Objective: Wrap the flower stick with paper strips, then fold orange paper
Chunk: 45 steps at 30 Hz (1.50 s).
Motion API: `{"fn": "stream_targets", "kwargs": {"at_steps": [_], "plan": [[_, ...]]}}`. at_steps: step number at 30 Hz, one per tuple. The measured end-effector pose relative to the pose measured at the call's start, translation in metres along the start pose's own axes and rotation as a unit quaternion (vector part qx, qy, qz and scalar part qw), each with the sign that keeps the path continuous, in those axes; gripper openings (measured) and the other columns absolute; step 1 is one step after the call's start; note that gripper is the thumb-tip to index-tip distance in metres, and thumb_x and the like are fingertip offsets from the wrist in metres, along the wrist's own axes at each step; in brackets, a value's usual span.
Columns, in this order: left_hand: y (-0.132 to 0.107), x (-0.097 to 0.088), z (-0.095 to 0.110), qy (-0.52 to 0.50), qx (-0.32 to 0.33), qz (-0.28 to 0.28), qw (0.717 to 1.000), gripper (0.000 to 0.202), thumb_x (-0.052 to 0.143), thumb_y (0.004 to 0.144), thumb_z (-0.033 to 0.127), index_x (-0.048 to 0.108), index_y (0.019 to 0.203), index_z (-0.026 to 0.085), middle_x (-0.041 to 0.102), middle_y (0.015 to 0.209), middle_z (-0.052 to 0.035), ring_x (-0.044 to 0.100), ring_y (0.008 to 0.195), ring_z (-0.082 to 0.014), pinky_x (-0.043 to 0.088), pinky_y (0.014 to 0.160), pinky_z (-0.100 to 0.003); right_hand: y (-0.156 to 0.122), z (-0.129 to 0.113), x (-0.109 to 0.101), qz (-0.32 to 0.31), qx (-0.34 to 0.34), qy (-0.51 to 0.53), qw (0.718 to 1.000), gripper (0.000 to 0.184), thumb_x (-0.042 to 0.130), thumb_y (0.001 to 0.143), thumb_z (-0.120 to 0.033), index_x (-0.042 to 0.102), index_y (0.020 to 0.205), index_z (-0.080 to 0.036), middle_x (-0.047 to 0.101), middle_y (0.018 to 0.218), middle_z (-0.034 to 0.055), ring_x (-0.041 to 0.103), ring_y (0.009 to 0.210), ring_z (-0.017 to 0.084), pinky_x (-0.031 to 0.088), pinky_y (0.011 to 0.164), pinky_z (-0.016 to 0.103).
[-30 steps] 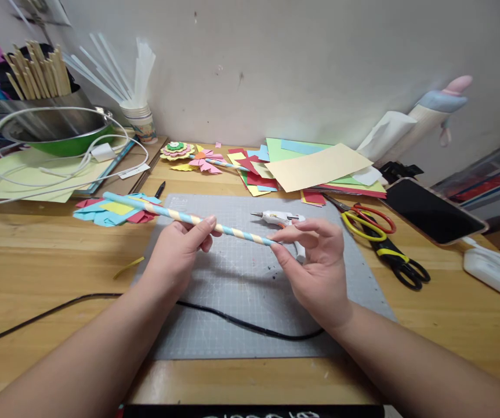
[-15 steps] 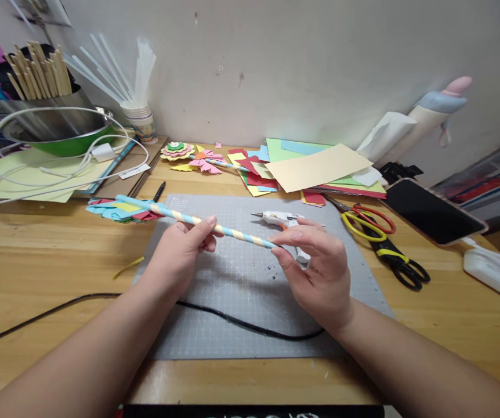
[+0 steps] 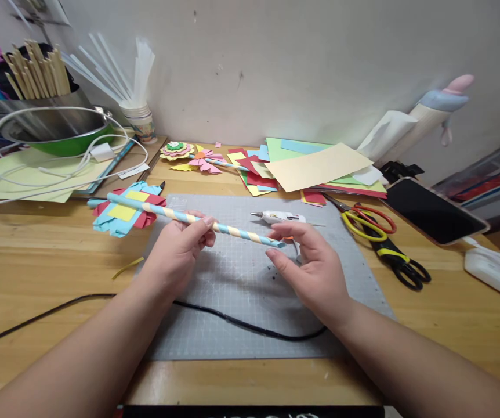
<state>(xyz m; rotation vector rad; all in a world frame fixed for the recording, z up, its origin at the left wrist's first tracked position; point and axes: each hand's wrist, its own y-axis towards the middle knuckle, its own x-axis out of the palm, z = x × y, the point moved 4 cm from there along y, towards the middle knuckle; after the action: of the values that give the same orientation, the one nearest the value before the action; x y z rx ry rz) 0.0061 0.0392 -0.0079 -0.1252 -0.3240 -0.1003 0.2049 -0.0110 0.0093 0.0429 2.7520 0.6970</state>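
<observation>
Striped stick (image 3: 245,234) slanting above a grey mat (image 3: 228,278), pinched in the left hand (image 3: 183,247); the right hand (image 3: 317,267) has just parted thumb from fingers at its end, the paper flower (image 3: 117,226) turned face-on, so the left seemingly steadies it alone.

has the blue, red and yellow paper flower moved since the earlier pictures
Yes: nearly edge-on half a second ago, the paper flower has turned broadside, its lower edge now reaching further down beside the unmoved grey gridded cutting mat.
</observation>
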Motion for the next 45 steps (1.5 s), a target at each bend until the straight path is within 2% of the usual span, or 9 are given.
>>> {"fn": "stream_targets", "kwargs": {"at_steps": [4, 10, 14, 20, 25, 28, 37, 41, 45], "plan": [[-0.001, 0.0, 0.002, 0.034, 0.012, 0.013, 0.999, 0.021, 0.07, 0.076, 0.031, 0.057, 0.068, 0.016, 0.051, 0.058, 0.0029, 0.044, 0.058, -0.0089, 0.035, 0.057, -0.021, -0.001, 0.001, -0.001, -0.017, 0.014, -0.076, 0.997, 0.009, 0.064, 0.083, -0.022, 0.063, 0.091, -0.025, 0.065, 0.085, -0.0021, 0.06, 0.083, 0.016, 0.043, 0.085, 0.036], [-0.005, 0.004, 0.008, 0.017, 0.029, -0.01, 0.999, 0.018, 0.068, 0.078, 0.032, 0.057, 0.081, 0.018, 0.065, 0.08, -0.0007, 0.05, 0.064, -0.0095, 0.04, 0.065, -0.023, -0.001, 0.011, 0.002, -0.041, 0.106, -0.02, 0.993, 0.007, 0.063, 0.082, -0.027, 0.063, 0.089, -0.024, 0.064, 0.084, -0.0014, 0.058, 0.082, 0.017, 0.044, 0.077, 0.033], [-0.006, 0.002, 0.011, 0.078, 0.04, 0.024, 0.996, 0.019, 0.068, 0.077, 0.032, 0.056, 0.079, 0.018, 0.063, 0.069, 0.0012, 0.049, 0.061, -0.0097, 0.038, 0.064, -0.024, 0.001, 0.013, 0.008, -0.118, 0.167, -0.001, 0.979, 0.012, 0.062, 0.083, -0.032, 0.061, 0.088, -0.022, 0.063, 0.084, 0.0004, 0.057, 0.083, 0.018, 0.042, 0.076, 0.032], [-0.009, 0.005, 0.011, 0.149, 0.024, 0.036, 0.988, 0.022, 0.07, 0.073, 0.033, 0.054, 0.077, 0.018, 0.053, 0.051, 0.0057, 0.046, 0.055, -0.0105, 0.037, 0.061, -0.025, -0.005, 0.015, 0.019, -0.256, 0.283, 0.131, 0.915, 0.028, 0.053, 0.088, -0.043, 0.062, 0.077, -0.019, 0.063, 0.066, 0.0009, 0.055, 0.067, 0.014, 0.041, 0.068, 0.029], [-0.011, 0.006, 0.01, 0.074, 0.04, 0.01, 0.996, 0.024, 0.066, 0.078, 0.036, 0.058, 0.089, 0.017, 0.07, 0.085, -0.0038, 0.055, 0.064, -0.0118, 0.042, 0.063, -0.026, -0.011, 0.016, 0.025, -0.3, 0.356, 0.268, 0.843, 0.033, 0.053, 0.087, -0.043, 0.062, 0.072, -0.016, 0.061, 0.058, 0.0006, 0.053, 0.057, 0.011, 0.039, 0.063, 0.027], [-0.01, 0.006, 0.008, 0.031, 0.029, -0.015, 0.999, 0.021, 0.063, 0.08, 0.035, 0.061, 0.092, 0.016, 0.071, 0.084, -0.0061, 0.056, 0.065, -0.0124, 0.043, 0.061, -0.025, -0.012, 0.017, 0.028, -0.302, 0.375, 0.314, 0.818, 0.029, 0.053, 0.088, -0.041, 0.063, 0.08, -0.015, 0.065, 0.062, 0.0016, 0.055, 0.058, 0.01, 0.038, 0.061, 0.026], [-0.009, 0.008, 0.004, 0.11, 0.038, -0.009, 0.993, 0.023, 0.067, 0.079, 0.037, 0.059, 0.082, 0.016, 0.069, 0.071, -0.003, 0.051, 0.056, -0.0095, 0.041, 0.058, -0.023, -0.015, 0.021, 0.031, -0.292, 0.339, 0.181, 0.876, 0.022, 0.063, 0.081, -0.038, 0.064, 0.083, -0.016, 0.07, 0.079, 0.0045, 0.058, 0.069, 0.013, 0.042, 0.067, 0.028], [-0.01, 0.007, 0.002, 0.146, 0.031, 0.001, 0.989, 0.026, 0.067, 0.078, 0.039, 0.058, 0.082, 0.015, 0.07, 0.072, -0.004, 0.049, 0.055, -0.0098, 0.039, 0.056, -0.024, -0.017, 0.019, 0.03, -0.28, 0.298, 0.08, 0.909, 0.017, 0.06, 0.082, -0.032, 0.066, 0.08, -0.017, 0.067, 0.077, 0.0027, 0.058, 0.072, 0.015, 0.043, 0.069, 0.03], [-0.009, 0.006, 0.0, 0.172, 0.026, 0.005, 0.985, 0.029, 0.066, 0.078, 0.043, 0.058, 0.084, 0.016, 0.07, 0.074, -0.0043, 0.046, 0.053, -0.0098, 0.036, 0.053, -0.024, -0.018, 0.018, 0.029, -0.275, 0.283, 0.024, 0.919, 0.016, 0.058, 0.083, -0.031, 0.066, 0.078, -0.018, 0.067, 0.074, 0.0017, 0.059, 0.071, 0.016, 0.044, 0.068, 0.031]]}}
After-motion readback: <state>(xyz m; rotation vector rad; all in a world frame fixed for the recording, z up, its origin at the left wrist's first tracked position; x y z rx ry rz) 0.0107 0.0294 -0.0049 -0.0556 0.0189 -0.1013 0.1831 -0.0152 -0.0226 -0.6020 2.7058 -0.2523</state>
